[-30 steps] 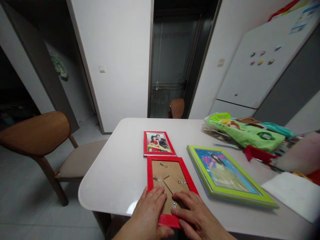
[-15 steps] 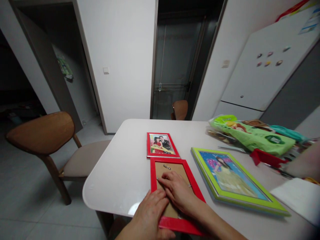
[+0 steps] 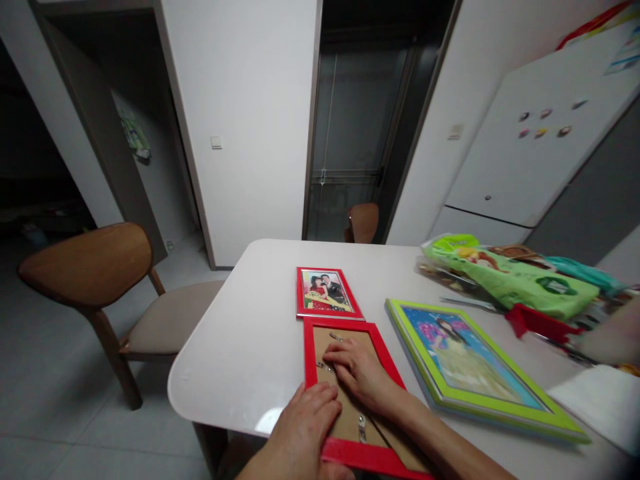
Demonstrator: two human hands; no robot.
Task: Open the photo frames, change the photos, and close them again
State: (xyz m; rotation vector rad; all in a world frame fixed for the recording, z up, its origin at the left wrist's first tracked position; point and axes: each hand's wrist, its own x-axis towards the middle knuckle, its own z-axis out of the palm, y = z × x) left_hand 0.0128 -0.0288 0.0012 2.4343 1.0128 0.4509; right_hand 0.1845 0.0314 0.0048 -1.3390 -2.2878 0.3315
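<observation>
Though the board [image 3: 346,425] sits in the red frame [image 3: 370,457], fastening is unconfirmed; left hand [image 3: 307,423] clasps the frame, right hand [image 3: 364,378] touches a clip [image 3: 321,365], closure indeterminable.

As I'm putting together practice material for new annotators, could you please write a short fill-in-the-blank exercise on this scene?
1. The left hand and the right hand both touch a picture frame with a ____ border.
2. The brown backing board of that frame faces ____.
3. The larger frame to its right has a ____ border.
4. On the floor left of the table stands a wooden ____.

Missing words: red; up; green; chair.
</observation>
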